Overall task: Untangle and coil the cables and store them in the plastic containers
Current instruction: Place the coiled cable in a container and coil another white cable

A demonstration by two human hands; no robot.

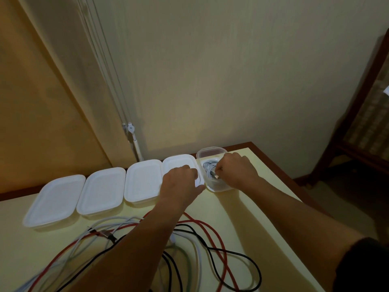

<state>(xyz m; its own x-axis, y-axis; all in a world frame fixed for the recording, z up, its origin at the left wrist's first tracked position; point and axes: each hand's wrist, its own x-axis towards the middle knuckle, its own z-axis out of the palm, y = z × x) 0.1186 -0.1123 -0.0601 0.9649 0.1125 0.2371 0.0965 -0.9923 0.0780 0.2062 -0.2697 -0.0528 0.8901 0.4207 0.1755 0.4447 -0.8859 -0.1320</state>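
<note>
Pale yellow table (248,224) with brown edging. White lids (56,199) on translucent boxes (210,151). Red cable (216,234), black cable (248,262), white cable (197,256) tangled; grey-white coil (209,166). Cream wall (231,70).

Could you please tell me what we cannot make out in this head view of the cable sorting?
- Contents of the four lidded containers: the white lids hide them.
- The plug end in the open container: the right hand covers it.
- What the left hand fingertips are doing: hidden behind its back.
- The cable tangle: cut off by the bottom edge and crossed by the left forearm.
</note>
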